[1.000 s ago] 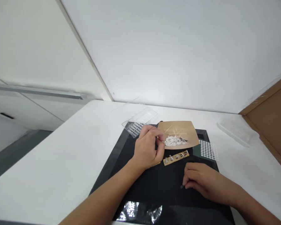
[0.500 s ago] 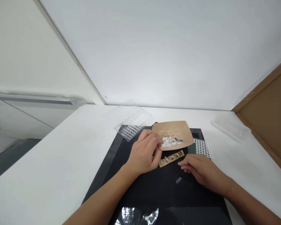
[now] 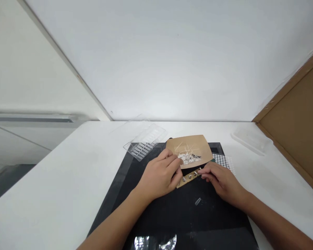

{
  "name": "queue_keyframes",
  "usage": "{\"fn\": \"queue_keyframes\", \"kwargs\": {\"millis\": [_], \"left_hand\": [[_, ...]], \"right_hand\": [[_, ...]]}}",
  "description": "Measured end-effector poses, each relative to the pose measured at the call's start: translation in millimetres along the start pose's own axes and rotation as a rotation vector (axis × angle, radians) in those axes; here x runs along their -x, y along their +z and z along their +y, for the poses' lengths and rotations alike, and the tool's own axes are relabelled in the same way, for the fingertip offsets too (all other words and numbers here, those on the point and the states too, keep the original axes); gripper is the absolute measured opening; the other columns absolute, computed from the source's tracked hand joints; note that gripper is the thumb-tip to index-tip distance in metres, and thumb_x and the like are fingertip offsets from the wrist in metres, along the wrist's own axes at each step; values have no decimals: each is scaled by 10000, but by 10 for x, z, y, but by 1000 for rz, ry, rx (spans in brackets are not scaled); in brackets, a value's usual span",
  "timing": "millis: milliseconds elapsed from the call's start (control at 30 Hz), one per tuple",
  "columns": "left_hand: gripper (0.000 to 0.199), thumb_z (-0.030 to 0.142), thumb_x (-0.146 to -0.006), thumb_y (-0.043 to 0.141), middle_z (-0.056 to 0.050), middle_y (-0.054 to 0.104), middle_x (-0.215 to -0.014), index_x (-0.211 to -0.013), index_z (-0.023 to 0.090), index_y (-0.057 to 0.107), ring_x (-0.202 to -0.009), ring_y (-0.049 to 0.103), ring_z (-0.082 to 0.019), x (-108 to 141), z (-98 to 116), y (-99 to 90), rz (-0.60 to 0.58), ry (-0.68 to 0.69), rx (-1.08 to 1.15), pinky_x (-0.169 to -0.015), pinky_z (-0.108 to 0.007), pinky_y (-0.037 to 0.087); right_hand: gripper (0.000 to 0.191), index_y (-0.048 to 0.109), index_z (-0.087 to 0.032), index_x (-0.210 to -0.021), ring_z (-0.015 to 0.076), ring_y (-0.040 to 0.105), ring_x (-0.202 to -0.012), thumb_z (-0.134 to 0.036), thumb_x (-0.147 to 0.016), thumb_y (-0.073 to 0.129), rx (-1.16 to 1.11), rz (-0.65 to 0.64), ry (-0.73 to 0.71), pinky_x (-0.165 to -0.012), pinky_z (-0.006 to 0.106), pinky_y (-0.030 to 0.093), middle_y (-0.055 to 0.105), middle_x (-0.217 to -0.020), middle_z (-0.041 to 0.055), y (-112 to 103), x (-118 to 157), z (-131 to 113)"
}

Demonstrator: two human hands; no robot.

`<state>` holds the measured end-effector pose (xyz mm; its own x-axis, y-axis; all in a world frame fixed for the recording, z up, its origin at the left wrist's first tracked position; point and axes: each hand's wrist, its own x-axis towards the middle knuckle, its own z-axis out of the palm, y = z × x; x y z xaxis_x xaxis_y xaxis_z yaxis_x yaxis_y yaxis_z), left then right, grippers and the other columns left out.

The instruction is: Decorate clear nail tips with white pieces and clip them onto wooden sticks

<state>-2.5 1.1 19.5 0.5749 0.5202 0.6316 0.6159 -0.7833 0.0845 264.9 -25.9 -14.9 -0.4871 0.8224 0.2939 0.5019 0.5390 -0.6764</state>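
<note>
A narrow tan strip (image 3: 186,179) with several small shiny pieces in a row lies on the black mat (image 3: 169,215). At its left end, my left hand (image 3: 163,173) is closed, thumb and fingers on the strip's end. My right hand (image 3: 220,178) pinches at the strip's right end, thumb and forefinger by the last pieces; what is between the fingertips is hidden. A small clear nail tip (image 3: 197,201) lies alone on the mat nearer me. Just behind the strip stands a brown paper tray (image 3: 207,152) holding white scraps and thin wooden sticks.
A clear compartment box (image 3: 141,150) with nail tips sits at the mat's far left corner. A sheet of white dots (image 3: 224,161) lies behind my right hand. Further right are a clear plastic lid (image 3: 251,140) and a cardboard panel (image 3: 297,114) at the table's edge.
My right hand has moved up and slightly left onto the strip's right end. My left hand stays at the left end. The view has shifted slightly.
</note>
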Motion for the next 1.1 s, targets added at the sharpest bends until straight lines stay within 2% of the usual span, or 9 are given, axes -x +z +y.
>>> {"fn": "queue_keyframes", "kwargs": {"millis": [267, 533, 800, 967, 1100], "left_hand": [[112, 146, -933, 565, -26, 618, -701, -872, 212, 632, -784, 570, -221, 0, -19, -7, -143, 40, 90, -669, -323, 531], [96, 138, -921, 576, -8, 645, -647, -931, 203, 645, -729, 650, -204, 76, -54, 66, -56, -105, 142, -629, -310, 539], [122, 135, -913, 567, 13, 661, -637, -973, 202, 649, -639, 650, -175, 60, -31, 67, -51, -132, 188, -579, -287, 497], [123, 148, -924, 565, 7, 673, -666, -989, 186, 663, -633, 646, -158, 61, -32, 67, -32, -149, 179, -583, -270, 483], [125, 139, -918, 577, 16, 679, -666, -993, 183, 667, -626, 644, -151, 61, -13, 56, -28, -152, 195, -593, -263, 485]], "right_hand": [[171, 645, -231, -1114, 198, 676, -938, -173, -1078, 488, 69, -25, -132, -837, 336, 572, 716, -1009, 62, 2, -6, -20], [136, 657, -229, -1117, 181, 696, -898, -226, -1089, 525, 90, -74, -193, -791, 312, 566, 760, -998, 41, 53, 40, -41], [132, 630, -246, -1182, 159, 727, -1045, -193, -1080, 564, 44, -111, -259, -931, 326, 585, 778, -1240, 31, 71, 38, -93], [129, 632, -234, -1187, 165, 742, -1013, -201, -1079, 571, 64, -93, -289, -902, 330, 604, 784, -1235, 44, 97, 35, -84], [119, 643, -229, -1175, 168, 749, -1039, -203, -1068, 598, 59, -70, -337, -947, 336, 605, 791, -1217, 47, 133, 20, -71]]}}
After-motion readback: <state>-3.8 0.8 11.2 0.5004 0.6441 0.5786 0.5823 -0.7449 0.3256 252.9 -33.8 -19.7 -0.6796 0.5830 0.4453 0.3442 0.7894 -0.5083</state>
